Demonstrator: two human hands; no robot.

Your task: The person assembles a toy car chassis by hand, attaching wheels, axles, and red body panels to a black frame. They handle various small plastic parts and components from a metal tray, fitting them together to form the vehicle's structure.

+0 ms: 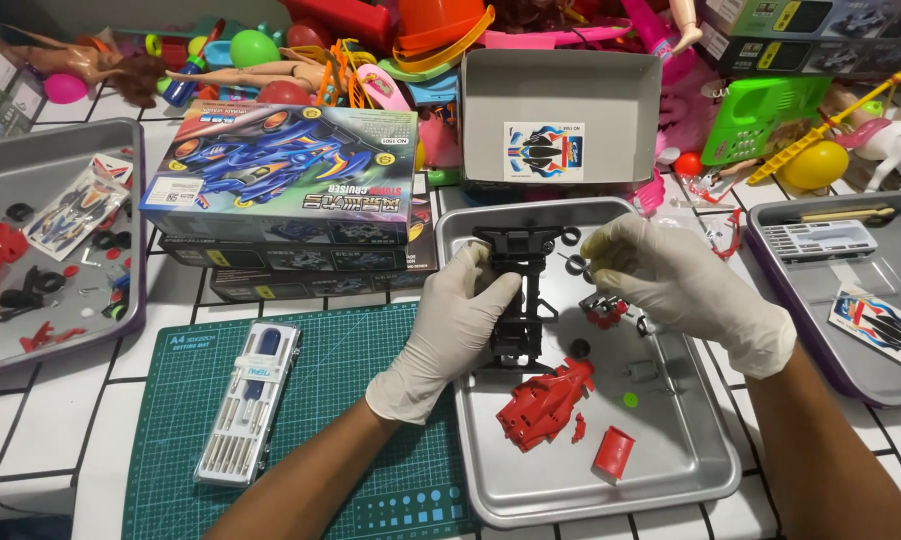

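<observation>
We are holding a black toy-car chassis (516,290) over the far-left part of the middle metal tray (691,470), near its far edge. Our left hand (451,330), in a white glove, is wrapping the chassis's left side, fingers curled and pressed together on the rim. Our right hand (686,285), also gloved, is sitting at the chassis's far-right corner, thumb and forefinger pinching toward a small black wheel (577,265); we cannot tell if it is actually clamped on it.

Handling, as we are judging it: thin moulded plastic, very light, stiff but with fine tabs and axle posts that could snap, and slick under gloves. Best grip is on the long side rails around the middle, not the thin end bumper.

Long axis is running near-to-far across the tray, roughly parallel to its left edge, the wider end with its ring-shaped rollers pointing at the far edge and the grey open box (561,115). It is lying roughly flat, maybe tilted a bit.

Red car body shell (546,405) is lying in the tray toward the near edge, just beyond the chassis's near end, with a loose red piece (614,455) by it. Screwdriver set (249,400) is resting on the green cutting mat (371,470), left of the tray. Boxed blue racer kit (281,170) is sitting beyond the mat.
</observation>
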